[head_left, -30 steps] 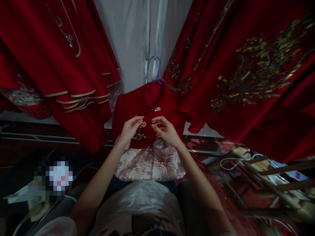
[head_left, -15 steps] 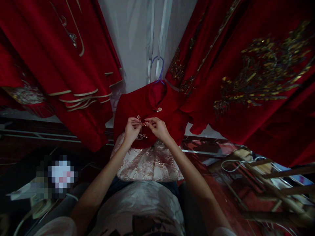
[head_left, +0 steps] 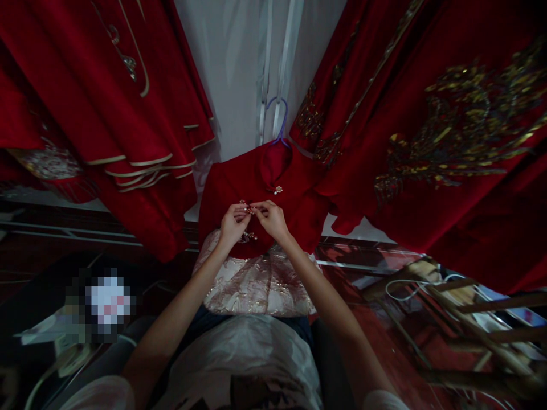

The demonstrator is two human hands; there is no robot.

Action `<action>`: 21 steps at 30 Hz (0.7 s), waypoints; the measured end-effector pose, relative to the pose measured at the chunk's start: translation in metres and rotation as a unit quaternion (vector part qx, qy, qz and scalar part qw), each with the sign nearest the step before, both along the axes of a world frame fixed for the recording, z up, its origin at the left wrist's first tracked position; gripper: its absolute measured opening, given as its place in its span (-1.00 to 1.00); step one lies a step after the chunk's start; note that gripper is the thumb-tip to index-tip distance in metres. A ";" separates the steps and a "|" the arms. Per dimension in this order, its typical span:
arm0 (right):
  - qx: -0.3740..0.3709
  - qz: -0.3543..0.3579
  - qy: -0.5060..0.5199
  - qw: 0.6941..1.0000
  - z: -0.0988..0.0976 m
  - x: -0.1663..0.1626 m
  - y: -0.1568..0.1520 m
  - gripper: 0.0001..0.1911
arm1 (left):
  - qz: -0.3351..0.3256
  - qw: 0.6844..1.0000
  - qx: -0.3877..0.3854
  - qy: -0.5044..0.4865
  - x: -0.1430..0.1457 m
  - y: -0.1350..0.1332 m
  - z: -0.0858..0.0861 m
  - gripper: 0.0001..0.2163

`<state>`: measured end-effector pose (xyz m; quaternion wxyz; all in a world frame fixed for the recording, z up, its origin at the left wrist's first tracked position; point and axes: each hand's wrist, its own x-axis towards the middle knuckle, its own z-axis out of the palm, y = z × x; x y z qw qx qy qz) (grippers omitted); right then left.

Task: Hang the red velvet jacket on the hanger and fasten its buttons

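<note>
A red jacket (head_left: 231,182) hangs in front of me on a purple hanger (head_left: 282,122). Its collar is fastened by a beaded button (head_left: 278,190). Lower on its front, my left hand (head_left: 234,222) and my right hand (head_left: 272,221) meet with fingertips pinched around a small beaded clasp (head_left: 249,210), mostly hidden by the fingers. Just below them another beaded clasp (head_left: 248,236) shows on the cloth. A pale pink, shiny brocade skirt (head_left: 260,285) spreads under the jacket's hem, over my lap.
Red garments with pale trim (head_left: 141,131) hang on the left, and a red garment with gold sequins (head_left: 461,125) hangs on the right. A wooden rack-like frame (head_left: 478,341) with a white cable stands at lower right. Metal rails (head_left: 282,57) run up the wall behind.
My two hands have drawn closer together at the clasp, the right one moving slightly left and up. The jacket hangs nearly as before.
</note>
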<state>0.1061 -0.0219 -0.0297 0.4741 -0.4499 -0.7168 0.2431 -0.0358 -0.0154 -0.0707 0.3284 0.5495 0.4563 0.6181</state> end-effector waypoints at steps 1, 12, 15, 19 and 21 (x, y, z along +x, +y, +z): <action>0.000 -0.003 0.001 1.000 -0.001 -0.001 0.001 -0.81 | -0.004 1.000 -0.001 -0.003 0.000 0.000 0.001 -0.74; 0.015 -0.011 0.031 0.999 -0.009 -0.008 0.003 -0.79 | -0.007 1.000 -0.014 -0.024 -0.007 -0.001 0.002 -0.77; 0.030 -0.012 0.024 0.999 -0.011 -0.010 0.003 -0.77 | -0.002 1.000 -0.007 -0.009 -0.010 0.000 0.001 -0.78; 0.040 -0.023 0.020 0.999 -0.011 -0.012 0.004 -0.77 | -0.003 0.998 0.022 0.055 -0.014 -0.003 0.007 -0.82; 0.040 -0.029 0.021 0.999 -0.009 -0.013 0.004 -0.77 | -0.010 0.994 0.047 0.097 -0.015 -0.005 0.011 -0.85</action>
